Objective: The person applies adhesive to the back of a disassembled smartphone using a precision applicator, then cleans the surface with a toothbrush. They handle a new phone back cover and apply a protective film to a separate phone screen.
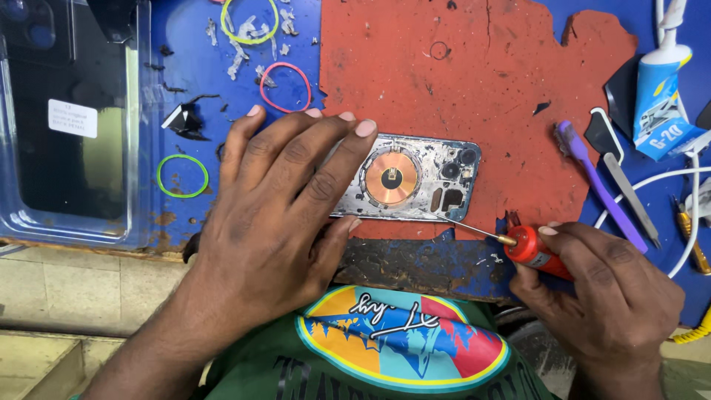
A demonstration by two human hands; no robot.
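Note:
A phone back housing (pixel 422 178) lies face-up on a worn red mat (pixel 474 81), showing a round copper coil (pixel 391 176) and camera holes. My left hand (pixel 278 200) lies flat over its left half, fingers spread, pressing it down. My right hand (pixel 600 285) grips a red-handled tool (pixel 537 250) with a thin metal tip (pixel 474 230) that touches the housing's lower edge near the camera end.
A clear plastic tray holding a dark phone panel (pixel 70 118) sits at far left. Rubber bands, green (pixel 182 175) and pink (pixel 285 87), lie on the blue bench. A purple brush (pixel 596 181), tweezers (pixel 629 196), a glue tube (pixel 663 96) and white cable are at right.

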